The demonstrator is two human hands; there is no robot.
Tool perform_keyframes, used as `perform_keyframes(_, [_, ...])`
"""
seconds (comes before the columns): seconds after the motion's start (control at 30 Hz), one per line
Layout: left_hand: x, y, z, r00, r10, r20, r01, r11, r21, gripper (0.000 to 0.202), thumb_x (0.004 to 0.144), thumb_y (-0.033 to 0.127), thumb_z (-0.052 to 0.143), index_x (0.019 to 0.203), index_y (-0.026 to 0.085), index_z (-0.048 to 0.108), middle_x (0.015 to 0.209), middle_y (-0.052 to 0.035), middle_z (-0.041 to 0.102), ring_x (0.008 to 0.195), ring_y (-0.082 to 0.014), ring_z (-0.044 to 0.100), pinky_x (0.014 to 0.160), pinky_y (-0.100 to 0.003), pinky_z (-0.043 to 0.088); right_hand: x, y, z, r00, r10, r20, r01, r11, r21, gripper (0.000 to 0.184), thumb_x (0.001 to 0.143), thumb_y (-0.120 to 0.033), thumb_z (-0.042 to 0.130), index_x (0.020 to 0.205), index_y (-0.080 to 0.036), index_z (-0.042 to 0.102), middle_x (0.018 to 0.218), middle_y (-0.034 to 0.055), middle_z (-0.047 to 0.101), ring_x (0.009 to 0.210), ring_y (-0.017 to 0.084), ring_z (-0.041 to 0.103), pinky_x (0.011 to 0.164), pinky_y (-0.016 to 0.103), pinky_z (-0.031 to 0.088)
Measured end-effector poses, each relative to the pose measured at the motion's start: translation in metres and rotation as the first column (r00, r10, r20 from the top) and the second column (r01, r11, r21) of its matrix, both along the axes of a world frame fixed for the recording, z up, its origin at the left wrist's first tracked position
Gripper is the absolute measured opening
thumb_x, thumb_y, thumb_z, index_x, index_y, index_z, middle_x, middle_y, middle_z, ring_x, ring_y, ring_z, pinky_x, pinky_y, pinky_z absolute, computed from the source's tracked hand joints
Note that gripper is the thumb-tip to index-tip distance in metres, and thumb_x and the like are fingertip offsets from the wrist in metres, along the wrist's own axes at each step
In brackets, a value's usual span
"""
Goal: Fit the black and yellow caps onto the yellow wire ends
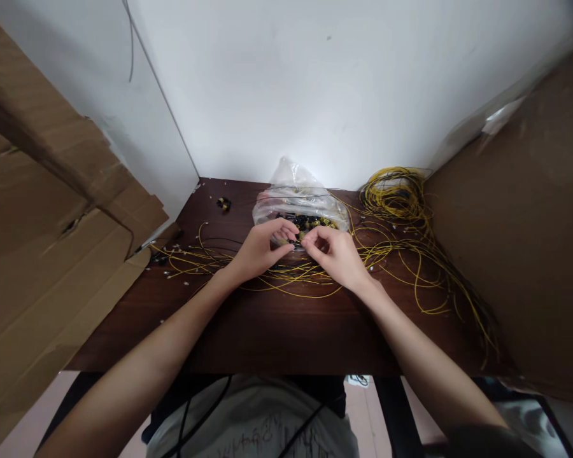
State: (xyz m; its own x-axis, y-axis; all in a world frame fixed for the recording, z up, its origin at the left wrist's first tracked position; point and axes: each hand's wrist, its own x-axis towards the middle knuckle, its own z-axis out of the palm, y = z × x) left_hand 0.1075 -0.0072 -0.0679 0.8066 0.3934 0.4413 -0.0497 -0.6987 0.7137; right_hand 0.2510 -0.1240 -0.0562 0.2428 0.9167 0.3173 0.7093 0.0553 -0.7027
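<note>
My left hand (pixel 260 247) and my right hand (pixel 339 252) meet fingertip to fingertip over the middle of the brown table. On the left, the fingers curl toward the thumb at a small dark piece I cannot make out. The right thumb and forefinger are pinched together beside it; whatever they hold is too small to name. Just behind the fingers lies a clear plastic bag (pixel 291 197) with many small black and yellow pieces (pixel 315 221) at its mouth. Long yellow and black wires (pixel 291 275) run across the table beneath both hands.
A coil of yellow wire (pixel 394 194) sits at the back right, and loose wires (pixel 451 280) trail to the front right. A small black and yellow bundle (pixel 223 204) lies back left. Cardboard (pixel 42 254) stands left, more cardboard (pixel 520 222) right, a white wall (pixel 315 95) behind.
</note>
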Motion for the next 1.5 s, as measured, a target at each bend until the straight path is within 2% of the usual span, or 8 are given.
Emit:
perform_keyframes(0.2, [0.002,-0.005,0.001,0.992,-0.057,0.115,0.101,0.901,-0.422,0.03,0.072,0.016,0.064,0.1,0.013,0.053,0.082,-0.0036,0.062,0.077,-0.0121,0.061,0.077,-0.029,0.052,-0.006,-0.001,0.003,0.999,0.042,-0.022,-0.041,0.998,0.054,0.014,0.083,-0.024,0.051,0.077,-0.015,0.06,0.071,0.0014,0.061,0.063,0.01,0.053,0.058,0.022,0.039])
perform_keyframes(0.47, [0.004,-0.006,0.003,0.976,0.027,0.216,0.104,0.814,-0.571,0.029,0.07,0.017,0.068,0.094,0.013,0.053,0.085,-0.0011,0.055,0.079,-0.0118,0.061,0.075,-0.027,0.053,-0.002,-0.002,0.003,1.0,0.004,-0.005,-0.003,0.996,0.092,0.013,0.083,-0.022,0.052,0.077,-0.014,0.062,0.07,0.0008,0.061,0.06,0.009,0.051,0.056,0.021,0.038])
perform_keyframes(0.57, [0.004,-0.005,0.001,0.977,0.047,0.209,0.077,0.833,-0.547,0.029,0.069,0.016,0.068,0.094,0.014,0.053,0.085,-0.0008,0.053,0.074,-0.0101,0.059,0.067,-0.023,0.053,0.0,-0.002,0.004,1.0,-0.017,-0.008,0.018,0.994,0.108,0.013,0.081,-0.021,0.054,0.075,-0.014,0.062,0.069,0.0006,0.061,0.059,0.009,0.05,0.056,0.021,0.038])
perform_keyframes(0.87, [0.004,-0.004,-0.001,0.978,0.067,0.2,0.004,0.942,-0.334,0.025,0.07,0.015,0.067,0.091,0.013,0.055,0.082,-0.003,0.06,0.077,-0.011,0.058,0.071,-0.024,0.051,-0.001,-0.001,0.002,0.98,0.029,-0.197,-0.027,1.0,0.016,0.012,0.076,-0.023,0.056,0.07,-0.014,0.061,0.064,0.0006,0.059,0.054,0.008,0.046,0.051,0.021,0.036])
perform_keyframes(1.07, [0.002,-0.007,0.001,0.989,0.072,0.133,-0.065,0.996,-0.055,0.018,0.073,0.009,0.062,0.09,0.012,0.059,0.083,-0.004,0.064,0.074,-0.0111,0.059,0.069,-0.023,0.05,-0.001,-0.001,0.003,0.973,0.011,-0.229,-0.02,0.999,-0.035,0.007,0.069,-0.017,0.055,0.065,-0.014,0.061,0.063,-0.0004,0.059,0.055,0.009,0.049,0.054,0.022,0.037])
perform_keyframes(1.27, [0.0,-0.009,0.001,0.995,-0.012,0.099,-0.007,0.982,0.189,0.018,0.075,0.005,0.058,0.091,0.013,0.059,0.085,-0.0037,0.063,0.075,-0.0105,0.057,0.069,-0.022,0.049,-0.002,-0.001,0.003,0.975,0.002,-0.223,-0.022,0.996,-0.087,0.006,0.066,-0.016,0.055,0.062,-0.013,0.06,0.059,-0.0009,0.058,0.054,0.008,0.047,0.053,0.022,0.037])
perform_keyframes(1.37, [0.0,-0.011,0.001,0.996,-0.026,0.083,0.012,0.986,0.166,0.017,0.076,0.006,0.059,0.091,0.013,0.058,0.083,-0.0036,0.062,0.074,-0.01,0.057,0.066,-0.021,0.049,-0.002,-0.002,0.004,0.979,0.007,-0.205,-0.027,0.995,-0.099,0.007,0.066,-0.017,0.055,0.061,-0.014,0.059,0.058,-0.0013,0.057,0.053,0.008,0.046,0.053,0.022,0.036])
perform_keyframes(1.5, [0.001,-0.013,0.002,0.996,-0.027,0.084,0.032,0.998,-0.054,0.017,0.074,0.011,0.062,0.092,0.012,0.06,0.084,-0.0052,0.063,0.076,-0.0118,0.061,0.067,-0.022,0.052,-0.001,-0.002,0.004,0.981,-0.012,-0.191,-0.006,0.996,-0.094,0.008,0.066,-0.018,0.056,0.062,-0.014,0.06,0.059,-0.0013,0.057,0.053,0.008,0.045,0.053,0.022,0.036])
